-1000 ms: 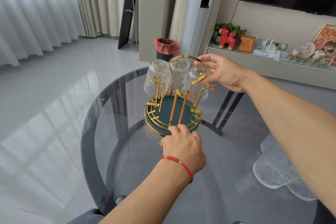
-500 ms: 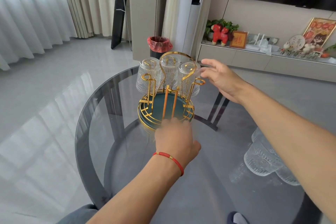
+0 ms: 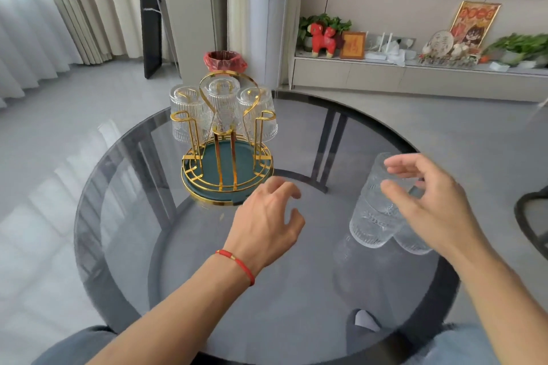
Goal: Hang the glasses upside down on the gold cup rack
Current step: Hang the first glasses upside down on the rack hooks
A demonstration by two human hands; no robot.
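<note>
The gold cup rack [image 3: 226, 169] with a teal round base stands on the far left part of the glass table. Three ribbed clear glasses hang upside down on its back prongs: one on the left [image 3: 186, 115], one in the middle [image 3: 224, 104] and one on the right [image 3: 259, 114]. Its front prongs are bare. A stack of ribbed glasses [image 3: 375, 210] stands upside down at the right, another glass [image 3: 410, 241] partly hidden behind my hand. My right hand [image 3: 427, 201] hovers open at the stack's top, fingers curled around it. My left hand [image 3: 269, 219], open, floats just before the rack's base.
The round smoked-glass table [image 3: 124, 187] has a dark rim and dark legs showing through. A dark chair edge [image 3: 530, 216] is at the right. Behind stand a red-lined bin [image 3: 224, 61], curtains and a low cabinet with ornaments.
My right hand left the rack's right side and came down to the stack of glasses. My left hand let go of the rack's base and drew back a little.
</note>
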